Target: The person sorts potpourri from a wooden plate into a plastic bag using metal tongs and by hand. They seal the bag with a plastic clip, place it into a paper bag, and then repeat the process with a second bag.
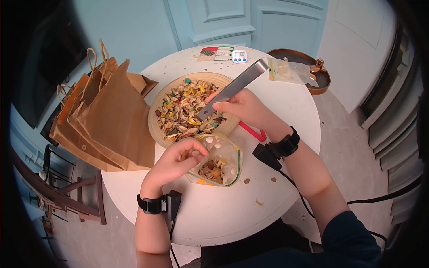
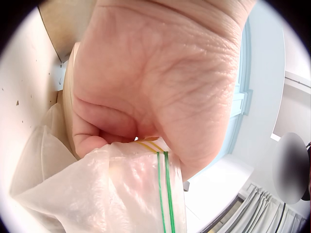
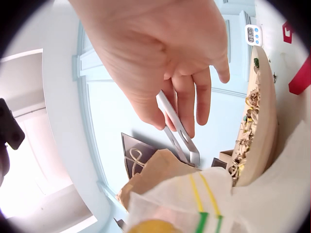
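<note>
My right hand (image 1: 246, 109) holds metal tongs (image 1: 241, 85) over the right side of a round wooden plate (image 1: 153, 118). On the plate lies a heap of dried, curled potpourri pieces (image 1: 181, 105) in beige, brown, yellow and green. In the right wrist view the tongs' arms (image 3: 172, 114) run between thumb and fingers, their tips apart with nothing between them. My left hand (image 1: 176, 161) pinches the rim of a clear zip bag (image 2: 107, 189) with a green and yellow seal. The bag stands open in front of the plate, some potpourri inside it.
Brown paper bags (image 1: 116, 111) stand at the table's left. A white timer (image 1: 239, 56) sits at the back, near a brown round tray (image 1: 328, 82) with another zip bag (image 1: 286, 71). A red strip-like object (image 1: 253, 131) lies right of the plate. Crumbs (image 1: 246, 181) dot the white table (image 1: 214, 219).
</note>
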A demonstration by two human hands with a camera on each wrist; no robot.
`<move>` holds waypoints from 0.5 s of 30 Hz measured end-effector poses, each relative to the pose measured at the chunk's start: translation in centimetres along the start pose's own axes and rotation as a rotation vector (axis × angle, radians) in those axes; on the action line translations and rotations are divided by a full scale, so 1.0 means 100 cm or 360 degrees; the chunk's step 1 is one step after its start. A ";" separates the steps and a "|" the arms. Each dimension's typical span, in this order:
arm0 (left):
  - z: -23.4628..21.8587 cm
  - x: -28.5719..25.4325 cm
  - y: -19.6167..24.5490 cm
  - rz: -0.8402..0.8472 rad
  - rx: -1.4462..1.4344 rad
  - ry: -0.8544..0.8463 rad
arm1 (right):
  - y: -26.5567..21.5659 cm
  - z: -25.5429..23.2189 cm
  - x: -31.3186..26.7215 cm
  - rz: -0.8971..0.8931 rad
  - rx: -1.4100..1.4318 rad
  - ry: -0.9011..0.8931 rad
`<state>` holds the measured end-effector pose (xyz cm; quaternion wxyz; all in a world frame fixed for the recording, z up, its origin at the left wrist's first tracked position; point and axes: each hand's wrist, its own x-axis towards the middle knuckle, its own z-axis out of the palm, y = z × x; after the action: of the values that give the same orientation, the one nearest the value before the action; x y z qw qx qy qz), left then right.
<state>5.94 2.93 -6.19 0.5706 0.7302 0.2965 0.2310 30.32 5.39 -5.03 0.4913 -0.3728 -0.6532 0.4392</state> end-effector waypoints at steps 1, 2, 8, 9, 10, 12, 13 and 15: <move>0.000 0.000 0.000 0.0001 0.0000 0.0004 | -0.003 -0.001 -0.001 -0.0001 0.0000 -0.0004; 0.001 0.000 0.000 0.0003 -0.0012 0.0004 | -0.005 -0.001 -0.002 0.0004 0.0009 -0.0020; 0.000 0.001 -0.001 -0.0004 -0.0027 -0.0010 | -0.003 0.008 -0.005 -0.0082 -0.0164 0.0015; -0.001 0.000 -0.001 -0.0008 -0.0031 -0.0022 | -0.004 0.010 -0.005 -0.0047 -0.0183 -0.0024; -0.001 0.000 0.000 -0.0003 -0.0031 -0.0020 | -0.002 0.012 -0.005 -0.0050 -0.0188 -0.0025; 0.000 0.000 0.001 0.0023 0.0001 -0.0023 | 0.007 0.016 0.000 -0.0240 -0.0391 0.0067; 0.000 0.000 0.000 0.0038 -0.0001 -0.0015 | 0.009 0.016 0.004 -0.0249 -0.0404 0.0059; -0.002 0.000 -0.003 -0.0005 0.0000 -0.0026 | 0.014 0.020 0.011 -0.0060 -0.0464 -0.0085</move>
<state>5.75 3.10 -6.42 0.5732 0.7317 0.2930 0.2241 28.18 6.48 -6.30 0.4226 -0.4160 -0.7299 0.3400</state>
